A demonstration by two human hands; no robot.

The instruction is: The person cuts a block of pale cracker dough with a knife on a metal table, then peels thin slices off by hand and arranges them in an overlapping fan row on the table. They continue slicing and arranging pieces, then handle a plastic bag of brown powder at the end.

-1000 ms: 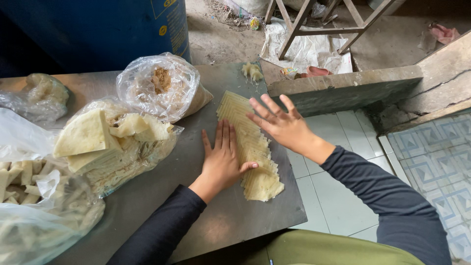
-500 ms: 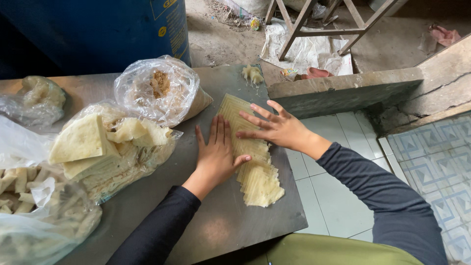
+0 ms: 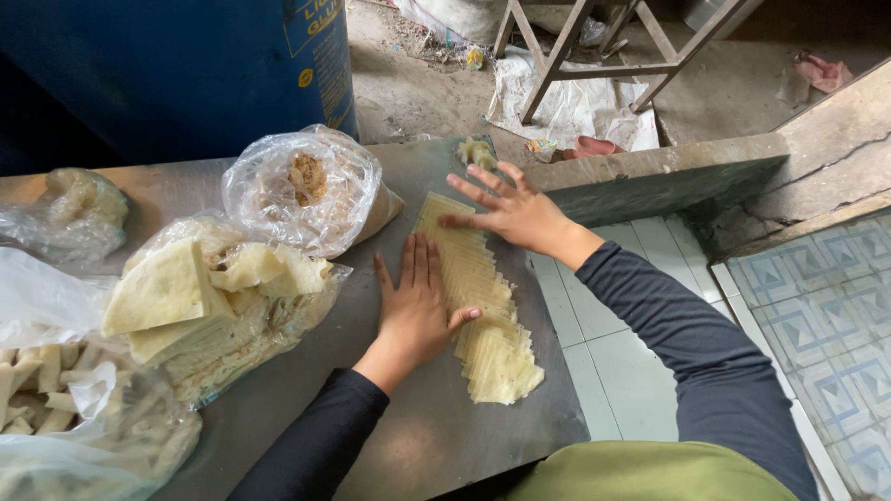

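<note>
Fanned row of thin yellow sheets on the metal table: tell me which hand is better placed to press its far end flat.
Right, probably. The right hand lies spread over the far end of the fanned sheets, while the left hand lies flat on the metal table beside the row's middle, thumb touching the sheets.

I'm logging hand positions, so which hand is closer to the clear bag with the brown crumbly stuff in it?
Left. The left hand lies flat on the table below and right of the clear bag. The right hand rests farther right, on the fanned row of pale sheets.
</note>
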